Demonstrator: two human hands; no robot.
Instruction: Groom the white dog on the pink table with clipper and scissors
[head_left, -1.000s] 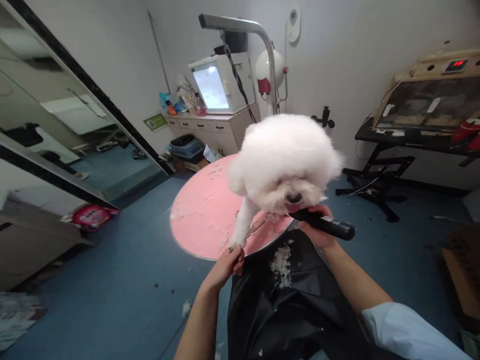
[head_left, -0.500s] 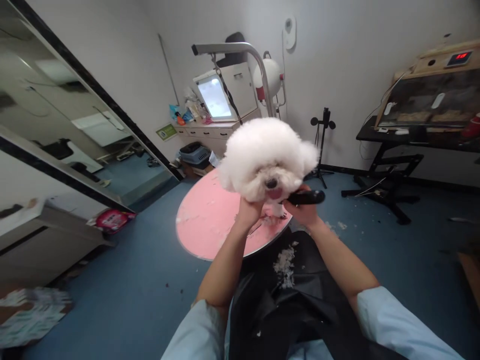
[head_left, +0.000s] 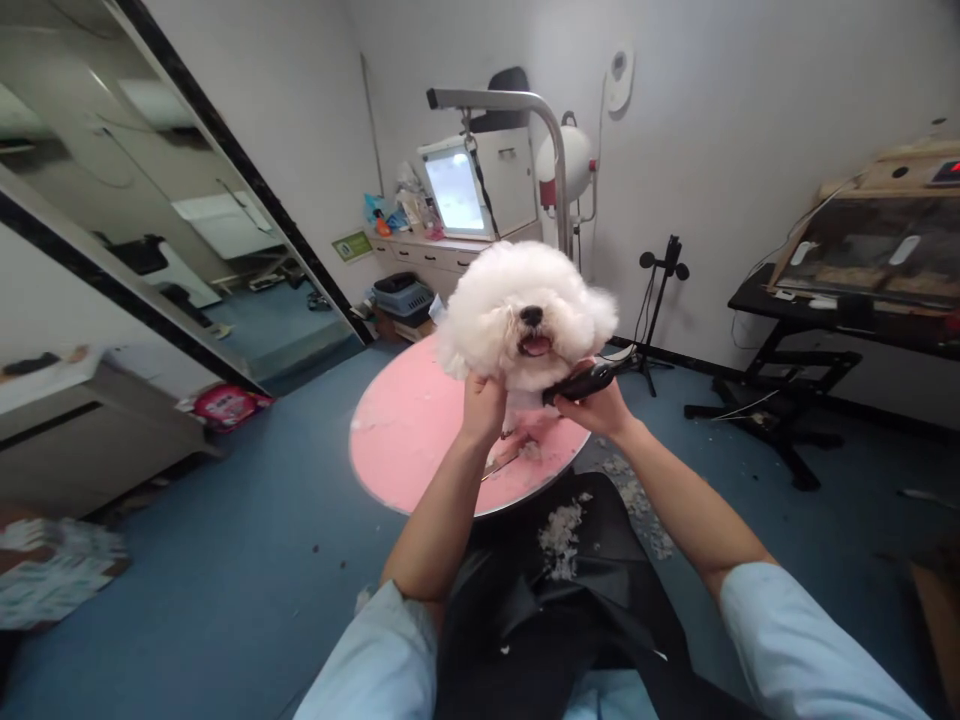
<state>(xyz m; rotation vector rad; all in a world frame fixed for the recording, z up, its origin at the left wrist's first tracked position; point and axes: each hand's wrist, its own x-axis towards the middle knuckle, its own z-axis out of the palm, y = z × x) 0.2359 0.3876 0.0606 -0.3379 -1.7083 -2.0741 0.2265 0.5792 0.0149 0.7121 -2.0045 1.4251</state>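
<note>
Holding a white bichon [head_left: 517, 285] on the round pink counter [head_left: 405, 430].
My left hand [head_left: 484, 405] bears against the fur below one cheek; whether its fingers are pinching fur, I cannot tell. My right hand [head_left: 606, 410] has its fingers wrapped around a black hair clipper [head_left: 586, 381], positioned below the other cheek. The bichon faces me, mouth open.

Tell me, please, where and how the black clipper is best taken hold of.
Probably around the outer half of the black clipper, coming from the person's right: its long body slants up and outward there, where the right hand holds it, while the inner end lies close under the white dog.
</note>
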